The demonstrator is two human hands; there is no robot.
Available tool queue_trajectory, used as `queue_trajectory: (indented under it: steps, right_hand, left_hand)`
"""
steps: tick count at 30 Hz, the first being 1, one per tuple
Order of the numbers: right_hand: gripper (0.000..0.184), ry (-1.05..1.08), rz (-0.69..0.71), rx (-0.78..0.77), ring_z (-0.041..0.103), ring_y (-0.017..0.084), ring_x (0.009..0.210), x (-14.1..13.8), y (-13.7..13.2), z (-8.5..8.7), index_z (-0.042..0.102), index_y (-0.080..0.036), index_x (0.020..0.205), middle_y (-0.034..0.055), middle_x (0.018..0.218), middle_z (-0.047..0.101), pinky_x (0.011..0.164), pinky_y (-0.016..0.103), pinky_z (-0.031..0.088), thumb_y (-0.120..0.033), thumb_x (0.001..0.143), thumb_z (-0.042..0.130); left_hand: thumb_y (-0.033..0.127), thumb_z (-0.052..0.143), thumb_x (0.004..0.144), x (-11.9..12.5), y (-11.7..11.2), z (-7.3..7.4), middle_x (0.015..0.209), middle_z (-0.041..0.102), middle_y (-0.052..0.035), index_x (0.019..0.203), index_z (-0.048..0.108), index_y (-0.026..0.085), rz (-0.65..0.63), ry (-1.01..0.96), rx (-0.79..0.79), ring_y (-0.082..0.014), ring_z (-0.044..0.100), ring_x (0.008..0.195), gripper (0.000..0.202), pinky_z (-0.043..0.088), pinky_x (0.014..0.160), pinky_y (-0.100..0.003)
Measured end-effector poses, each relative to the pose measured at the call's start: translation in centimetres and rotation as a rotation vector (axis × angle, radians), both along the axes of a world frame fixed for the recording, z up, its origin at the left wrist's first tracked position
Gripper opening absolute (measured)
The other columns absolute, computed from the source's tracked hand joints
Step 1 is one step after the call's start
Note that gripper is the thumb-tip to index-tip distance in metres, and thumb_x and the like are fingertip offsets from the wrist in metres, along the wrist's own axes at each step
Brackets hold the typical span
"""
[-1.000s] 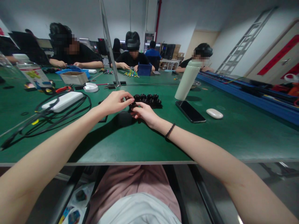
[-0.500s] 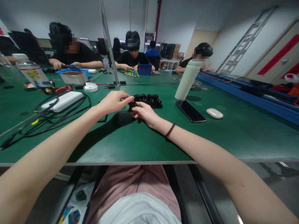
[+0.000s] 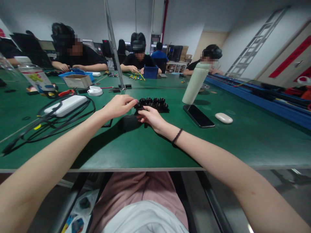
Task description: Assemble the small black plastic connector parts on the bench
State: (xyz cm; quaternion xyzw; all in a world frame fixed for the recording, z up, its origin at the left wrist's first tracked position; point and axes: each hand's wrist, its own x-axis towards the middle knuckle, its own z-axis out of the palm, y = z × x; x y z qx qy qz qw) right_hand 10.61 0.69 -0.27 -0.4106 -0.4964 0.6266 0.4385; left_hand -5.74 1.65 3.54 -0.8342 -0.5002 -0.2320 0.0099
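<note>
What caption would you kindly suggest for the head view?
Left hand and right hand beside clustered black parts on a green table.

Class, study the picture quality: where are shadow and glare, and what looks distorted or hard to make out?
Head view: dark shadow beside the left forearm; head view: pale sheen on the right of the green table; head view: bottle leaning, probably wide-angle stretch; head view: black pieces beside the right hand, too dark for fine detail.

The lower garment [image 3: 143, 186] is dusty pink, with soft creases. Overlapping its near edge is a pale, whitish top [image 3: 145, 218] in loose folds. Beyond the lower garment, a thin, dark, braided-looking band [image 3: 177, 136] circles the right wrist [image 3: 169, 130]; both forearms [image 3: 209, 153] are bare.
</note>
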Motion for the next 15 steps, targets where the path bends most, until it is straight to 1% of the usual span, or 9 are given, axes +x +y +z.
queue_trajectory:
  steps: [5, 8, 12, 15]
  right_hand:
    - [0.013, -0.013, 0.000, 0.003, 0.051, 0.005, 0.047, 0.01, -0.04, 0.00, 0.059, -0.016, 0.091, -0.0021, 0.068, 0.062, 0.055, 0.019, 0.051, -0.007, 0.083, 0.056]
    - [0.013, -0.013, -0.003, 0.004, 0.051, 0.005, 0.046, 0.02, -0.06, 0.00, 0.058, -0.017, 0.090, -0.0028, 0.067, 0.062, 0.054, 0.018, 0.051, -0.006, 0.083, 0.056]
    - [0.015, 0.002, -0.022, 0.002, 0.054, 0.005, 0.049, 0.00, -0.11, 0.06, 0.057, -0.016, 0.091, -0.0032, 0.069, 0.062, 0.054, 0.017, 0.050, -0.003, 0.082, 0.055]
    - [0.016, 0.002, -0.021, -0.004, 0.054, 0.004, 0.047, -0.02, -0.15, 0.13, 0.056, -0.016, 0.092, -0.0031, 0.070, 0.062, 0.052, 0.017, 0.050, -0.002, 0.083, 0.055]
  left_hand:
    - [0.049, 0.043, 0.087, -0.02, -0.25, 0.02, 0.092, 0.072, -0.0091, 0.104, 0.074, 0.015, -0.038, -0.028, -0.003, -0.0200, 0.061, 0.078, 0.050, 0.044, 0.072, -0.029]
    - [0.049, 0.047, 0.084, -0.06, -0.23, -0.03, 0.094, 0.072, -0.0100, 0.106, 0.073, 0.013, -0.042, -0.014, 0.012, -0.0203, 0.061, 0.078, 0.050, 0.044, 0.072, -0.029]
    - [0.049, 0.046, 0.084, -0.08, -0.14, -0.09, 0.094, 0.072, -0.0103, 0.107, 0.073, 0.012, -0.050, -0.003, 0.031, -0.0203, 0.062, 0.079, 0.051, 0.044, 0.073, -0.030]
    - [0.049, 0.047, 0.085, -0.06, -0.14, -0.14, 0.093, 0.071, -0.0100, 0.106, 0.072, 0.012, -0.053, -0.009, 0.042, -0.0197, 0.062, 0.079, 0.050, 0.044, 0.074, -0.029]
